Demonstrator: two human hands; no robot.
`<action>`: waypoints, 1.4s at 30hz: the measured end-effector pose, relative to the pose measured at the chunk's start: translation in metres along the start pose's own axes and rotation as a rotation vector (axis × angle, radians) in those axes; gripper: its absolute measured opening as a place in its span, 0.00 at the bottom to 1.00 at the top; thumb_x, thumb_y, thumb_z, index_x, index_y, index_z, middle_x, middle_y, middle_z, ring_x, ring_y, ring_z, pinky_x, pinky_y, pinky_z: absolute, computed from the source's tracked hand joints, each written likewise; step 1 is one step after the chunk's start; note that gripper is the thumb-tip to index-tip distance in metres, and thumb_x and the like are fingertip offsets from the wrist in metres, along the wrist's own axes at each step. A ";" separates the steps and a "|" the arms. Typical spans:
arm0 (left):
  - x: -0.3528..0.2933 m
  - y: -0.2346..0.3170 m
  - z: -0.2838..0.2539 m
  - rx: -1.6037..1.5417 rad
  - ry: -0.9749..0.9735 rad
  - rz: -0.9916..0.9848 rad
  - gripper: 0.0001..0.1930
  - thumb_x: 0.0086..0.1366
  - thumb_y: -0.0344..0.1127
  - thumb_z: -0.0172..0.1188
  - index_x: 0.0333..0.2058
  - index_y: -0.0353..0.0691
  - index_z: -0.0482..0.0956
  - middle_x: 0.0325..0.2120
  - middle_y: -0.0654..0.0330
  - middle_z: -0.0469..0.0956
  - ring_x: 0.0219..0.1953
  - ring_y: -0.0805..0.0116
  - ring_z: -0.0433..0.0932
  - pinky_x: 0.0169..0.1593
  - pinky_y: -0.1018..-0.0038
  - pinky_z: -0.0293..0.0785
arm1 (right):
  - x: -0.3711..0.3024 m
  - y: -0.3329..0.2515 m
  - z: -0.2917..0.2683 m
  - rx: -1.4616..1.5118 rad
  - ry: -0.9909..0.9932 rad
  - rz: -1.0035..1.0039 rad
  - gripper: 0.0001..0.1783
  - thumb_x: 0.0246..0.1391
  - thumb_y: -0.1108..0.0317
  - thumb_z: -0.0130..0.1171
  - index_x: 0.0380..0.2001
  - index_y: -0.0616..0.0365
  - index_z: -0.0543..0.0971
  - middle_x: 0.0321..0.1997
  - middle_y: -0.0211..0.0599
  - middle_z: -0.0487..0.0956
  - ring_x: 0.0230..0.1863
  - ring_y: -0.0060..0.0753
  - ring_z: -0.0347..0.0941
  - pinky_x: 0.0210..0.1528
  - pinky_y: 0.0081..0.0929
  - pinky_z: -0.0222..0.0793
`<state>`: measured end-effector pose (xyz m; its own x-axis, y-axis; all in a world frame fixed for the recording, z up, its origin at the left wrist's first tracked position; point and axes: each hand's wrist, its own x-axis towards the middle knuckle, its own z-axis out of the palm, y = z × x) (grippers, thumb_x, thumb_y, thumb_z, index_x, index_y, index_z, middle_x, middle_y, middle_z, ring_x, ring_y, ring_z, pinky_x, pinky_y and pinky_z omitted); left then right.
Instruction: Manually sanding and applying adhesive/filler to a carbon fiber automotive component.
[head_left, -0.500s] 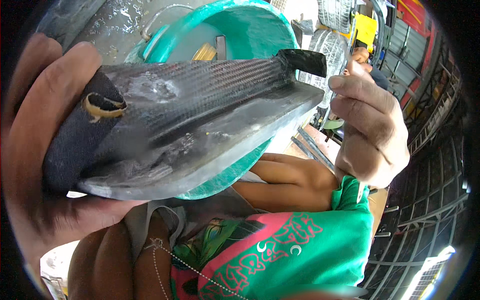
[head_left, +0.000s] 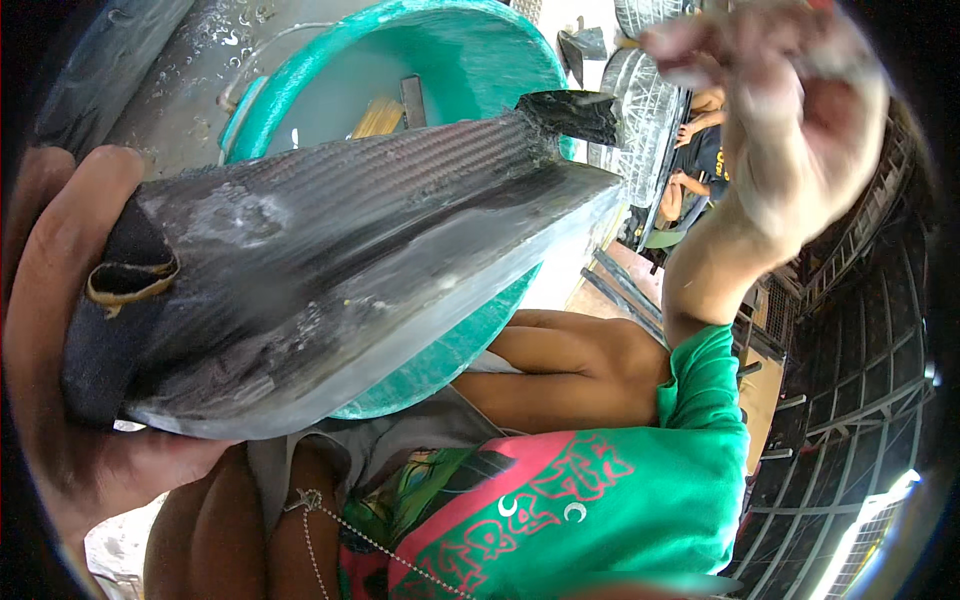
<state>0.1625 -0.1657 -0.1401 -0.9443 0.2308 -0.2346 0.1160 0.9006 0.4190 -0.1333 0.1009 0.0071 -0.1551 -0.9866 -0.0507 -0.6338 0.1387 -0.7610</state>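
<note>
A long black carbon-fibre part (head_left: pixel 330 230), with a woven surface and pale smears, lies slantwise across the middle of the view. My left hand (head_left: pixel 75 240) grips its wide end, fingers over the top and thumb below. Between that hand and the part is a dark sheet (head_left: pixel 105 340) like sandpaper, with a torn, tan-edged hole. At the far end of the part a short black tab (head_left: pixel 572 115) sticks out. My right hand (head_left: pixel 790 110) is raised at the upper right, apart from the part; its fingers are smeared by motion, so their hold is unclear.
Behind and below the part stands a green basin (head_left: pixel 480 50) of cloudy water, with a wooden-looking brush or block (head_left: pixel 378 118) and a dark bar (head_left: pixel 412 100) in it. Tyres (head_left: pixel 640 95) stand beyond, near other people (head_left: pixel 695 150). My bent legs (head_left: pixel 560 365) are close to the basin.
My right hand has moved up and away from the tab end of the part. My left hand and the part have shifted slightly left and down in the view.
</note>
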 end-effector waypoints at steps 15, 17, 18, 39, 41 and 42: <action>-0.006 0.005 0.016 -0.072 -0.009 0.032 0.64 0.38 0.63 0.79 0.67 0.31 0.57 0.62 0.47 0.63 0.66 0.47 0.61 0.72 0.54 0.48 | 0.058 -0.019 0.073 0.369 0.312 0.482 0.25 0.56 0.76 0.67 0.53 0.68 0.68 0.31 0.39 0.79 0.28 0.24 0.78 0.26 0.18 0.77; -0.007 0.006 0.016 -0.116 0.004 0.029 0.64 0.37 0.63 0.80 0.67 0.31 0.57 0.61 0.47 0.64 0.65 0.47 0.62 0.72 0.54 0.49 | 0.055 -0.012 0.070 0.305 0.251 0.442 0.25 0.56 0.76 0.67 0.54 0.69 0.68 0.31 0.39 0.79 0.28 0.24 0.78 0.25 0.18 0.76; -0.007 0.006 0.016 -0.138 0.010 0.027 0.64 0.37 0.63 0.80 0.67 0.31 0.57 0.61 0.47 0.64 0.65 0.48 0.62 0.72 0.54 0.49 | 0.052 -0.006 0.068 0.274 0.220 0.423 0.26 0.57 0.76 0.67 0.55 0.69 0.67 0.31 0.39 0.79 0.28 0.24 0.78 0.25 0.18 0.76; 0.003 0.005 -0.014 -0.304 0.093 0.089 0.63 0.35 0.63 0.79 0.63 0.26 0.63 0.50 0.44 0.71 0.54 0.48 0.72 0.61 0.57 0.64 | 0.037 0.065 0.028 0.510 -0.068 0.569 0.21 0.65 0.72 0.58 0.56 0.68 0.66 0.31 0.42 0.83 0.23 0.26 0.76 0.23 0.16 0.75; 0.008 0.004 -0.015 -0.132 0.024 0.045 0.60 0.35 0.64 0.78 0.61 0.25 0.67 0.49 0.42 0.71 0.54 0.46 0.72 0.61 0.56 0.64 | 0.038 0.075 0.023 0.631 -0.138 0.472 0.20 0.65 0.72 0.58 0.55 0.68 0.67 0.31 0.40 0.83 0.22 0.25 0.76 0.22 0.15 0.74; 0.010 0.002 -0.017 -0.127 0.028 0.043 0.60 0.35 0.64 0.78 0.61 0.25 0.67 0.49 0.42 0.71 0.54 0.46 0.72 0.61 0.56 0.64 | 0.036 0.071 0.015 0.486 -0.133 0.473 0.20 0.65 0.72 0.58 0.56 0.67 0.67 0.31 0.39 0.84 0.22 0.23 0.76 0.20 0.15 0.73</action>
<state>0.1479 -0.1680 -0.1265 -0.9476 0.2563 -0.1905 0.1182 0.8356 0.5364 -0.1724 0.0735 -0.0590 -0.2170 -0.8362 -0.5036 -0.1045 0.5328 -0.8397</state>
